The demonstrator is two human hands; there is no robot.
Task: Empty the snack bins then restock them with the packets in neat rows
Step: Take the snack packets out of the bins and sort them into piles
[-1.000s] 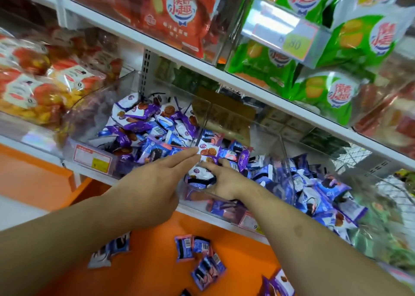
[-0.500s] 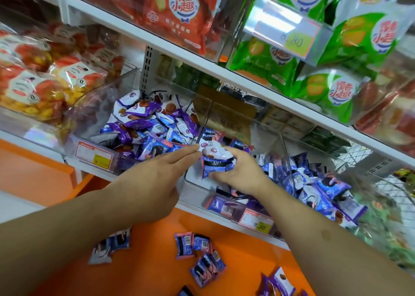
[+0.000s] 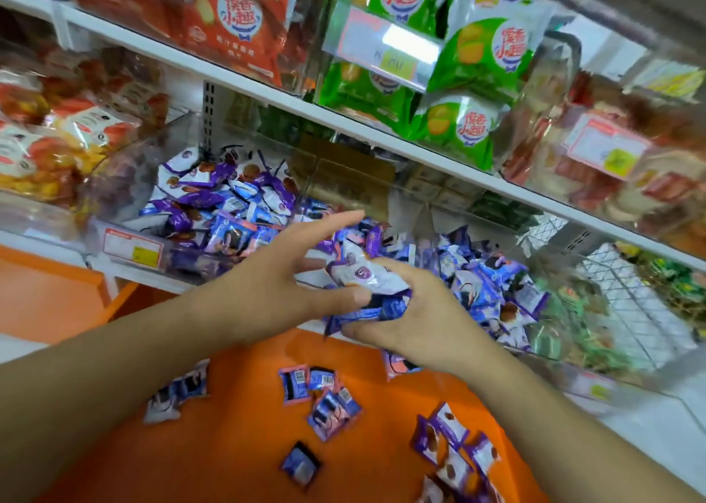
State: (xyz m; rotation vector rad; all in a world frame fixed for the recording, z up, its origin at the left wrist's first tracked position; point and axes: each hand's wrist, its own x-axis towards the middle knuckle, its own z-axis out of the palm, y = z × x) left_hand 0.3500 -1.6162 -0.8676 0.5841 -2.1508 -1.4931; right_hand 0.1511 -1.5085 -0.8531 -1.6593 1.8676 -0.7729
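Two clear plastic bins stand on the middle shelf, the left bin and the right bin, both heaped with small purple, blue and white snack packets. My right hand grips a bunch of these packets in front of the bins, above the orange ledge. My left hand is beside it with fingers spread and straight, its thumb touching the held bunch. Several loose packets lie scattered on the orange surface below.
Above, a white shelf carries red bags and green bags behind a price tag holder. Orange-red packs fill a bin at the left. A wire rack stands at the right.
My right hand has lifted a bunch of packets out of the bin and drawn it back toward me, over the orange ledge. My left hand followed and spread its fingers.
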